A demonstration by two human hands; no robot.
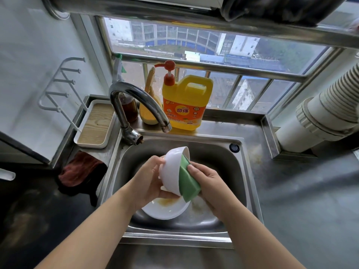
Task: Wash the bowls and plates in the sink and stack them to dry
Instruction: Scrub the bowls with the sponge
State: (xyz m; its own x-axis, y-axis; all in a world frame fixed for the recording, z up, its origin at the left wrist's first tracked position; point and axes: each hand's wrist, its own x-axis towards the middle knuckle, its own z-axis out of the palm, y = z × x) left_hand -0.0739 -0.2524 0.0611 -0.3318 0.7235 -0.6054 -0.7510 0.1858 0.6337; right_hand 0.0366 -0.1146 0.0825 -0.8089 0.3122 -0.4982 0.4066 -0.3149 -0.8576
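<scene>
Here, over the middle of the sink, the left hand grips a tilted white bowl; the right hand pinches a green sponge against it, above a dirty plate.

Plate lies in the sink — tap behind-left, soap jug behind, tray left.

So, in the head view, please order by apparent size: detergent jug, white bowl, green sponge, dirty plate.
1. Detergent jug
2. White bowl and dirty plate: unsure, since the hands and bowl hide part of the plate
3. Green sponge
</scene>
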